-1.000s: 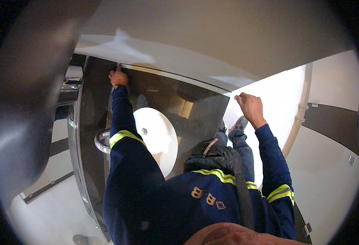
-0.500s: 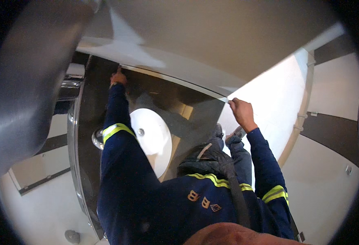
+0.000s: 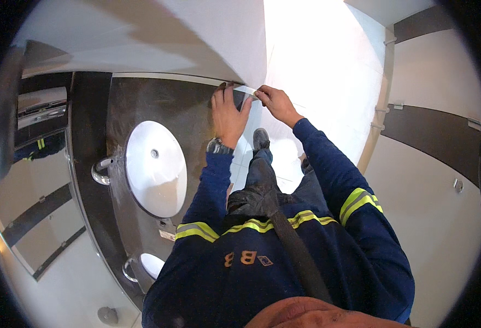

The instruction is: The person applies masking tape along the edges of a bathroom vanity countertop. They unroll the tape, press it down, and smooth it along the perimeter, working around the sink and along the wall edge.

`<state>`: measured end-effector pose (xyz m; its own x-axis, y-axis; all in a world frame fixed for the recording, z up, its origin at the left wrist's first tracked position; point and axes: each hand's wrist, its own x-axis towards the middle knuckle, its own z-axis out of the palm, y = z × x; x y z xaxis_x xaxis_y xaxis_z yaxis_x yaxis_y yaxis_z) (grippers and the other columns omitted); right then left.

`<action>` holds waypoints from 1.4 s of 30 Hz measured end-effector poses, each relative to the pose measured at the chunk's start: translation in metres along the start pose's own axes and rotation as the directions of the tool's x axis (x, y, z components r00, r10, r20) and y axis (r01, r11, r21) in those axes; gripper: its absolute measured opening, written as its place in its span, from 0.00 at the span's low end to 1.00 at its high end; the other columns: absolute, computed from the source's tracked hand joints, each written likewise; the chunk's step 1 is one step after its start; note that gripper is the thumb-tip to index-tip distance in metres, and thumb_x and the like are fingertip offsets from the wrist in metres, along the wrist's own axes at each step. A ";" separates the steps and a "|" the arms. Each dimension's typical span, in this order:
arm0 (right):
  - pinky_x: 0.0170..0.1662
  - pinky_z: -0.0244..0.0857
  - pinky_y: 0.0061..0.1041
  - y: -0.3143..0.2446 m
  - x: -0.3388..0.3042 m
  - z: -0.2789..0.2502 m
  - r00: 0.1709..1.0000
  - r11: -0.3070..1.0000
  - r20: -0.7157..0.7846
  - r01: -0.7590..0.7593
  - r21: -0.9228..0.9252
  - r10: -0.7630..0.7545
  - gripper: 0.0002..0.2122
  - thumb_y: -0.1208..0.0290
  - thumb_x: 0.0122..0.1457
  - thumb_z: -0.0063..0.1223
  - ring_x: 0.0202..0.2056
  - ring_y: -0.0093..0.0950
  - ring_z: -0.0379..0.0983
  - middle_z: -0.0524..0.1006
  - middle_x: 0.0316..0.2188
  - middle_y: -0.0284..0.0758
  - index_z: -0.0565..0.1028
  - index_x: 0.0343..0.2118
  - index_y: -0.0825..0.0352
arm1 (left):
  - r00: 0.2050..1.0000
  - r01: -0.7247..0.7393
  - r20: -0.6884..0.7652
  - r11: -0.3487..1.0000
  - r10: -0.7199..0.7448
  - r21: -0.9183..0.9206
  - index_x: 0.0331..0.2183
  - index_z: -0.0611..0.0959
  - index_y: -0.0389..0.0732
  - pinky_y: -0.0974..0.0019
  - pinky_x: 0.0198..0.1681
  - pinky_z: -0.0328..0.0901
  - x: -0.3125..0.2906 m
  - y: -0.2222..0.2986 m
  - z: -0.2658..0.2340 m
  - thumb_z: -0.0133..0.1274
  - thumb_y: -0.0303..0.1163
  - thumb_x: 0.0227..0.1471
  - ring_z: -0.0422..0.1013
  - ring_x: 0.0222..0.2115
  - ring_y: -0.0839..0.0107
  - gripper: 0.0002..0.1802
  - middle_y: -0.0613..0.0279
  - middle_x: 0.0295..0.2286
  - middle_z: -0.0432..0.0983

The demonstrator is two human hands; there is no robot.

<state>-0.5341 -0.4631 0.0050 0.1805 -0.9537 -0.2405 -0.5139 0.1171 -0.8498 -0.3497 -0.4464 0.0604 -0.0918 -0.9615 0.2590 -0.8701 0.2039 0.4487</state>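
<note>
A thin white strip, which looks like tape point(image 3: 164, 76), runs along the line where the dark countertop point(image 3: 158, 101) meets the pale wall. My left hand point(image 3: 229, 119) lies at the countertop's far right corner, fingers apart, its fingertips touching the strip. Just to its right, my right hand point(image 3: 279, 105) pinches the strip's free end between thumb and fingers. That short end stretches past the corner, between the two hands. A watch point(image 3: 218, 146) sits on my left wrist.
A white round sink point(image 3: 161, 188) with a chrome faucet point(image 3: 101, 171) is set in the countertop, left of my left arm. A second sink point(image 3: 152, 265) lies nearer. White floor tiles point(image 3: 317, 76) spread ahead; partition panels point(image 3: 437, 180) with dark bands stand at right.
My left hand has moved right along the strip, from its far left end to the countertop's corner. My right hand still pinches the strip's end. The view has shifted.
</note>
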 end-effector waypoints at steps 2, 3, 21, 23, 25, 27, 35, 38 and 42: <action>0.38 0.72 0.45 0.007 -0.006 -0.006 0.999 0.997 0.025 0.028 0.076 -0.030 0.19 0.54 0.71 0.47 0.32 0.48 0.80 0.82 0.27 0.46 0.79 0.40 0.67 | 0.997 0.015 -0.072 0.999 -0.012 0.038 0.49 0.80 0.32 0.45 0.59 0.62 -0.004 0.008 0.021 0.65 0.44 0.54 0.68 0.53 0.41 0.29 0.41 0.47 0.75; 0.38 0.71 0.44 0.012 -0.007 -0.008 0.997 0.995 0.013 0.081 0.056 -0.082 0.18 0.54 0.70 0.48 0.31 0.46 0.80 0.82 0.26 0.45 0.79 0.41 0.67 | 0.995 0.049 -0.087 0.998 -0.045 0.041 0.48 0.79 0.32 0.45 0.61 0.61 -0.006 0.008 0.028 0.65 0.43 0.53 0.67 0.54 0.41 0.28 0.41 0.48 0.74; 0.42 0.72 0.45 0.057 0.017 0.004 0.940 0.925 -0.056 0.340 0.167 -0.336 0.15 0.61 0.65 0.58 0.37 0.49 0.81 0.84 0.34 0.48 0.77 0.47 0.66 | 0.972 0.181 -0.219 0.869 -0.087 0.461 0.36 0.75 0.35 0.43 0.44 0.67 0.000 0.019 0.062 0.67 0.42 0.52 0.70 0.41 0.42 0.23 0.45 0.37 0.73; 0.43 0.70 0.46 0.053 0.016 0.000 0.945 0.919 -0.035 0.325 0.221 -0.326 0.14 0.63 0.63 0.60 0.38 0.47 0.81 0.84 0.35 0.45 0.76 0.47 0.64 | 0.971 0.169 -0.230 0.865 -0.064 0.472 0.36 0.75 0.36 0.43 0.44 0.67 0.000 0.018 0.064 0.67 0.42 0.52 0.71 0.41 0.42 0.22 0.46 0.37 0.73; 0.44 0.68 0.46 0.051 0.018 -0.001 0.950 0.913 -0.007 0.303 0.273 -0.313 0.14 0.63 0.61 0.60 0.38 0.47 0.82 0.85 0.36 0.43 0.75 0.47 0.63 | 0.972 0.170 -0.226 0.847 -0.060 0.504 0.38 0.76 0.36 0.44 0.44 0.67 0.000 0.019 0.065 0.66 0.40 0.52 0.71 0.41 0.44 0.21 0.47 0.37 0.73; 0.45 0.68 0.45 0.052 0.022 0.000 0.955 0.907 0.021 0.275 0.320 -0.297 0.15 0.64 0.61 0.61 0.39 0.47 0.81 0.84 0.36 0.43 0.75 0.47 0.63 | 0.974 0.193 -0.205 0.824 -0.096 0.532 0.40 0.77 0.36 0.45 0.42 0.69 0.004 0.023 0.065 0.67 0.40 0.50 0.72 0.41 0.44 0.23 0.46 0.39 0.73; 0.44 0.70 0.42 0.055 0.022 0.002 0.890 0.842 -0.101 0.454 0.292 -0.445 0.16 0.63 0.62 0.60 0.33 0.46 0.80 0.84 0.33 0.44 0.76 0.50 0.63 | 0.977 0.115 -0.212 0.798 0.016 0.591 0.45 0.77 0.37 0.45 0.42 0.71 0.007 0.015 0.068 0.68 0.38 0.48 0.73 0.41 0.42 0.26 0.45 0.41 0.73; 0.43 0.71 0.42 0.058 0.026 0.002 0.903 0.842 -0.060 0.420 0.338 -0.426 0.15 0.63 0.62 0.61 0.32 0.45 0.80 0.84 0.32 0.42 0.77 0.48 0.64 | 0.964 0.182 -0.264 0.774 -0.020 0.606 0.42 0.77 0.36 0.46 0.38 0.70 0.002 0.015 0.071 0.68 0.42 0.48 0.74 0.37 0.43 0.26 0.47 0.37 0.73; 0.38 0.72 0.40 0.062 0.018 0.012 0.910 0.841 -0.074 0.407 0.357 -0.408 0.15 0.61 0.64 0.60 0.29 0.44 0.81 0.84 0.29 0.44 0.77 0.47 0.65 | 0.970 0.155 -0.243 0.765 0.002 0.625 0.42 0.78 0.37 0.48 0.34 0.70 0.000 0.010 0.075 0.69 0.47 0.49 0.75 0.34 0.45 0.28 0.49 0.34 0.73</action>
<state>-0.5523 -0.4696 -0.0576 0.3123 -0.9359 0.1628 -0.0599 -0.1905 -0.9799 -0.3945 -0.4584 0.0005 0.0269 -0.8877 0.4596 -0.9827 -0.1078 -0.1507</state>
